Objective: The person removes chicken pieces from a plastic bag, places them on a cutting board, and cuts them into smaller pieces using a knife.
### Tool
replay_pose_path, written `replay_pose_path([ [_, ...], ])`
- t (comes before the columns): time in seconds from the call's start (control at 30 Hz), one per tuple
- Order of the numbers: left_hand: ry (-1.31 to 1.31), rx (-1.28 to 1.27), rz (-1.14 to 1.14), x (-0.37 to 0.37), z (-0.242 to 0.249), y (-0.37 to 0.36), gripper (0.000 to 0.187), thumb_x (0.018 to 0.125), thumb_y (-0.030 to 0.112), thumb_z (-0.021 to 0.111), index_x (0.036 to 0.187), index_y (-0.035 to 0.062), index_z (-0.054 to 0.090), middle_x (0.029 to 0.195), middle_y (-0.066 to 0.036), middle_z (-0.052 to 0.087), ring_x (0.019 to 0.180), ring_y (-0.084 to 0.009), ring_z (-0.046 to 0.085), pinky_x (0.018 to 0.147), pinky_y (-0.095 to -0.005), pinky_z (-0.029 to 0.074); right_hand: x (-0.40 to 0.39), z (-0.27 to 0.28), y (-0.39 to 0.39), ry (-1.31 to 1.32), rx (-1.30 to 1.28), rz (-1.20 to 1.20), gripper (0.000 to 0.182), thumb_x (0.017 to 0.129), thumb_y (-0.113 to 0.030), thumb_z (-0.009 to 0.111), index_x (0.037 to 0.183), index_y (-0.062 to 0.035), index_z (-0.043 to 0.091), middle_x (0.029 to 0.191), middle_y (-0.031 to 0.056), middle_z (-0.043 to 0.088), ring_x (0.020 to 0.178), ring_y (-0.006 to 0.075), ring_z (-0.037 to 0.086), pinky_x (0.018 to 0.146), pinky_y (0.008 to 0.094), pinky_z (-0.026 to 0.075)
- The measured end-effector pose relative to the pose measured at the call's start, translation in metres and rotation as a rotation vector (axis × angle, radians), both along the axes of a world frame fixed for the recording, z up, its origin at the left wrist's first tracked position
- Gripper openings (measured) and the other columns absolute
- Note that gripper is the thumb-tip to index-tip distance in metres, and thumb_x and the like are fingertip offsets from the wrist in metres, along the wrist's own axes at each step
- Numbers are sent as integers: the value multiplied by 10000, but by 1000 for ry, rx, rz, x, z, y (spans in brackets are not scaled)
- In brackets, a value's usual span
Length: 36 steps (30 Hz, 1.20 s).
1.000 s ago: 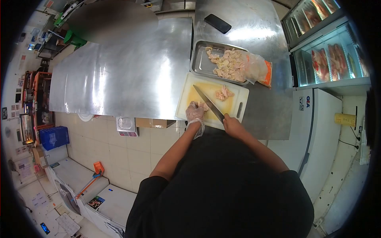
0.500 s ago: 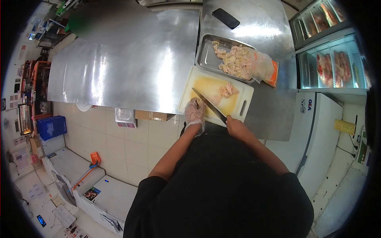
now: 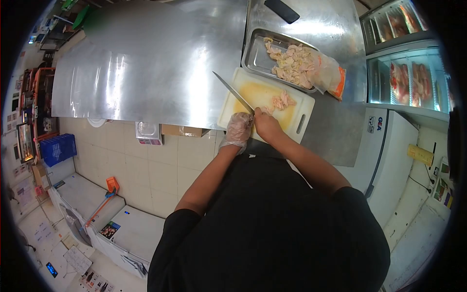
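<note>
- Spreads out as a bench [image 3: 155,78] of shiny steel, split by a seam into a broad left section and a right section [image 3: 335,127] (both streaked with glare).
- Blurs away toward the far left (too smeared to read there).
- Bears a black phone [image 3: 282,11], lying flat at the far end of the right section.
- Carries a rectangular metal tray [image 3: 260,59] on that same section, just beside the seam, nearer than the phone.
- Supports a white, yellow-stained cutting board [image 3: 270,88] at the near edge, spanning the seam, close beside the tray (touching or not, hard to tell).
</note>
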State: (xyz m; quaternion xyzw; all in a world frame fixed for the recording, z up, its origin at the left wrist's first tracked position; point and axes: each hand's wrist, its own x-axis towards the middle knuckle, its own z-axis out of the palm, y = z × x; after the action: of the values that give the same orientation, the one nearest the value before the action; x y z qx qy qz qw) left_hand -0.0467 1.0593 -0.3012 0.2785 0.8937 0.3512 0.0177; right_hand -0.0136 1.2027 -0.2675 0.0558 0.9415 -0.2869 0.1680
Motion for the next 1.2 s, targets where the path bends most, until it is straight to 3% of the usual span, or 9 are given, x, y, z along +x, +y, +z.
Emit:
replay_pose_path([
  [0.1, -279, 89, -27, -7, -5, -13, 74, 827, 130, 670, 842, 58, 659, 781, -151, 632, 790, -373, 610, 704, -461, 478, 14, 8, 16, -38, -54, -20, 173, 910, -116, 441, 1020, 17, 458, 855, 280, 637, 772, 465, 637, 686, 553, 501],
  [0.13, -342, 181, 88, -2, 3, -14, 81, 839, 138, 671, 847, 60, 653, 795, -154, 641, 801, -368, 621, 713, -455, 482, 31, 8, 25, -5, -73, -37, 166, 934, -131, 441, 1007, 17, 442, 827, 287, 623, 764, 472, 623, 669, 561, 485],
  [0.33, -338, 106, 110, 8, 5, -17, 114, 847, 158, 667, 918, 70, 655, 879, -161, 658, 854, -372, 628, 733, -451, 492, 110, 19, 60, -109, -17, -71, 168, 981, -167, 421, 986, 1, 415, 804, 289, 608, 723, 499, 593, 658, 575, 469],
  [0.67, -273, 33, 299, 13, 9, -6, 134, 853, 164, 640, 941, 63, 643, 887, -171, 641, 849, -374, 622, 721, -463, 495, 108, 16, 56, -106, -14, 91, 165, 968, -174, 454, 987, -18, 407, 790, 272, 614, 683, 467, 610, 623, 561, 490],
  [0.83, -260, 17, 120, 9, 4, -5, 110, 845, 163, 638, 892, 69, 668, 859, -174, 634, 804, -380, 612, 686, -463, 486, 102, 12, 48, -207, 50, 69, 139, 926, -119, 466, 994, -7, 419, 809, 265, 619, 682, 451, 620, 617, 545, 497],
  [0.93, -69, 21, 69, 11, -1, -4, 109, 846, 160, 632, 872, 60, 667, 821, -175, 627, 786, -379, 611, 671, -462, 484, 45, 7, 17, -13, -1, 100, 132, 901, -81, 439, 1009, -5, 439, 834, 263, 622, 736, 443, 636, 633, 533, 505],
  [1.07, -123, -84, 15, 5, 10, -7, 81, 837, 122, 635, 877, 56, 660, 832, -167, 631, 798, -376, 607, 686, -461, 484, 3, 4, -3, 52, 19, 103, 136, 903, -78, 428, 1015, -3, 449, 825, 269, 626, 742, 439, 645, 631, 529, 509],
  [1.13, -59, 116, -123, -1, 5, -18, 61, 821, 122, 653, 843, 66, 638, 828, -154, 620, 829, -366, 587, 740, -469, 476, 3, 2, 5, 66, -10, 107, 137, 909, -90, 428, 1012, 0, 447, 815, 269, 628, 724, 444, 642, 630, 530, 510],
  [1.2, -183, 105, -18, 0, 6, -22, 66, 824, 113, 655, 868, 65, 645, 853, -145, 627, 843, -360, 597, 740, -457, 483, 20, 0, 17, 40, -28, 83, 142, 929, -118, 444, 1005, 1, 438, 818, 274, 626, 722, 456, 628, 638, 538, 504],
])
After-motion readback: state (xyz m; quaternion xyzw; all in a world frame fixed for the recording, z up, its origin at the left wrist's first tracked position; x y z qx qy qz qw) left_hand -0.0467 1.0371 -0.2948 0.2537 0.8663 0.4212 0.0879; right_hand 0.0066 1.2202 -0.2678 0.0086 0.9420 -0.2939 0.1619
